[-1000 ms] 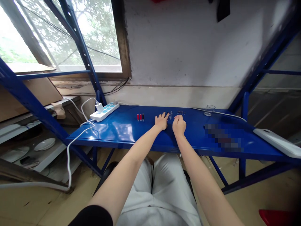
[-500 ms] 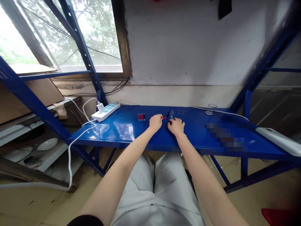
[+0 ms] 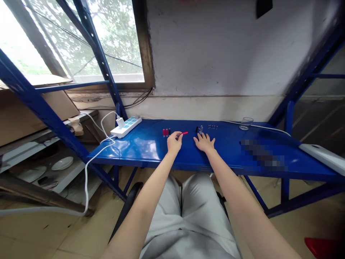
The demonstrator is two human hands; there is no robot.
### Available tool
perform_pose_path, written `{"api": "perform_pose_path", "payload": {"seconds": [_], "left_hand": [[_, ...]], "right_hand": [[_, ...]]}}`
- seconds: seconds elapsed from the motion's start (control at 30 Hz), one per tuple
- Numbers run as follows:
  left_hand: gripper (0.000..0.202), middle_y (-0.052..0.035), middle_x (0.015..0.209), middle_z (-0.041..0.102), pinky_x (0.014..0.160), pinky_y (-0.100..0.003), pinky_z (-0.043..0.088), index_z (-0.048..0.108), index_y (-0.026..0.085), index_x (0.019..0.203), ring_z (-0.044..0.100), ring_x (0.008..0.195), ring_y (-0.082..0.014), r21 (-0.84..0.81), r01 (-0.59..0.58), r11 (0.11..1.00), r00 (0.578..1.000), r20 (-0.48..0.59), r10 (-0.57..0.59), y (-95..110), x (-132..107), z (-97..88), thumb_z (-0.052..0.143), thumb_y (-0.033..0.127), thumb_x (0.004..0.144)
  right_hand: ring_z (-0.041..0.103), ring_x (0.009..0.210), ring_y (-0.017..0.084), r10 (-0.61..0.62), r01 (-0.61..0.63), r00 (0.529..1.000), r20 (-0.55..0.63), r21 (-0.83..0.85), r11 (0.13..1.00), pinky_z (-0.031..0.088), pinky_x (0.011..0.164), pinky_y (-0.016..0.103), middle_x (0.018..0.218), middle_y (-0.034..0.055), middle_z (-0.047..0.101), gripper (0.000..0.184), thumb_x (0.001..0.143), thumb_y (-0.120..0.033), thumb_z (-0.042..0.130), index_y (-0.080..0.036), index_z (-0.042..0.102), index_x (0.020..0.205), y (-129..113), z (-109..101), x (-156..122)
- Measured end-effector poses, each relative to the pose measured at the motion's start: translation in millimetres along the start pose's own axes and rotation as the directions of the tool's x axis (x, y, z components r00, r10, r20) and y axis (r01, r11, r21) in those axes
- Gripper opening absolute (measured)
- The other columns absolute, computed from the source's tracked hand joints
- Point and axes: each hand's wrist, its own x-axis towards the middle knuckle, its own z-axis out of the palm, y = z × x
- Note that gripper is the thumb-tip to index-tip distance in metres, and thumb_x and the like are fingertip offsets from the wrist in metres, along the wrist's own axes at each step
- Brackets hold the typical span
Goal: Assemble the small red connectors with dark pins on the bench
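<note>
My left hand (image 3: 174, 142) rests on the blue metal table (image 3: 145, 147) with its fingers pinched on a small red piece (image 3: 184, 133) that sticks out to the right. Just left of it stand a few small red and black pieces (image 3: 166, 132) in a row. My right hand (image 3: 205, 142) lies flat on the table with its fingers spread, holding nothing. Right beyond its fingertips are a small black piece (image 3: 197, 128) and a small clear piece (image 3: 201, 128). A row of tiny dark parts (image 3: 212, 126) lies a little farther back.
A white power strip (image 3: 126, 126) with a plugged-in charger and white cable sits at the table's back left. A small glass (image 3: 246, 123) stands at the back right, a white flat object (image 3: 322, 157) at the far right edge. Blue rack posts flank the table; a window is left.
My left hand has closed on the small red piece and drawn it leftward toward the row of red and black pieces. My right hand pulled back slightly and spread flat.
</note>
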Motion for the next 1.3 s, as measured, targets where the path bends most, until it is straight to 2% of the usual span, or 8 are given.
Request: {"api": "perform_pose_path", "payload": {"seconds": [0.4,0.57,0.67,0.77,0.87,0.97,1.1,1.3], "left_hand": [[0.018,-0.0046,0.087,0.066,0.072,-0.024,0.048,0.063,0.017,0.089,0.060,0.077,-0.0119,-0.005,0.070,0.998,0.997,0.017,-0.070,1,1,-2.6,0.052,0.028,0.080],[0.017,-0.0046,0.085,0.066,0.070,-0.024,0.048,0.063,0.017,0.088,0.060,0.074,-0.0117,-0.012,0.072,0.997,0.997,0.040,-0.072,0,2,-2.9,0.054,0.027,0.079],[0.017,-0.0045,0.084,0.066,0.070,-0.023,0.048,0.063,0.017,0.088,0.060,0.073,-0.0115,-0.019,0.068,0.998,0.997,0.039,-0.067,-1,2,-3.0,0.054,0.027,0.079],[0.016,-0.0042,0.083,0.066,0.069,-0.023,0.048,0.063,0.017,0.087,0.059,0.073,-0.0112,-0.018,0.080,0.997,0.996,0.032,-0.079,-1,2,-2.9,0.054,0.027,0.078],[0.016,-0.0044,0.083,0.066,0.069,-0.023,0.048,0.064,0.016,0.087,0.059,0.072,-0.0110,-0.022,0.098,0.995,0.995,0.034,-0.097,-1,2,-3.1,0.054,0.026,0.078],[0.017,-0.0045,0.081,0.065,0.067,-0.022,0.047,0.064,0.016,0.087,0.058,0.069,-0.0106,-0.046,0.100,0.994,0.995,0.031,-0.099,-2,2,-3.5,0.055,0.026,0.077],[0.015,-0.0039,0.079,0.065,0.065,-0.022,0.047,0.064,0.016,0.085,0.057,0.065,-0.0098,-0.076,0.099,0.992,0.995,0.028,-0.097,-4,3,-3.2,0.056,0.026,0.076],[0.013,-0.0037,0.076,0.065,0.064,-0.022,0.046,0.064,0.016,0.083,0.057,0.064,-0.0099,-0.084,0.104,0.991,0.995,0.015,-0.103,-4,4,-1.8,0.058,0.023,0.075]], "right_hand": [[0.008,0.135,0.029,-0.017,0.017,1.000,-0.006,0.003,1.000,0.004,0.101,0.063,0.148,0.0066,0.015,0.068,0.085,-0.056,0.006,-0.020,0.019,0.142,0,-2,0],[0.016,0.132,0.029,-0.065,0.066,0.996,-0.066,0.007,0.998,0.005,0.099,0.064,0.144,0.0091,0.025,0.061,0.088,-0.050,0.009,-0.019,0.029,0.138,-2,-3,-9],[0.029,0.125,0.028,-0.158,0.161,0.976,-0.149,0.009,0.987,0.017,0.097,0.062,0.137,0.0104,0.037,0.052,0.090,-0.043,0.015,-0.020,0.039,0.130,-5,-4,-15],[0.042,0.111,0.027,-0.259,0.278,0.926,-0.274,0.034,0.960,0.033,0.089,0.050,0.123,0.0127,0.049,0.043,0.090,-0.038,0.022,-0.019,0.049,0.118,-8,-7,-20],[0.049,0.097,0.024,-0.316,0.404,0.848,-0.425,0.135,0.905,0.039,0.081,0.038,0.103,0.0130,0.056,0.034,0.089,-0.034,0.027,-0.017,0.053,0.103,-9,-10,-22],[0.053,0.082,0.019,-0.251,0.473,0.800,-0.544,0.315,0.823,0.040,0.072,0.030,0.090,0.0100,0.058,0.029,0.089,-0.033,0.028,-0.017,0.050,0.098,-6,-11,-23],[0.052,0.066,0.014,-0.176,0.526,0.789,-0.588,0.500,0.688,0.040,0.064,0.026,0.077,0.0043,0.056,0.024,0.088,-0.036,0.032,-0.018,0.046,0.097,-3,-10,-22],[0.046,0.054,0.010,-0.218,0.586,0.797,-0.563,0.635,0.504,0.037,0.056,0.024,0.063,-0.0008,0.051,0.021,0.085,-0.039,0.039,-0.019,0.047,0.086,-4,-3,-15]]}}
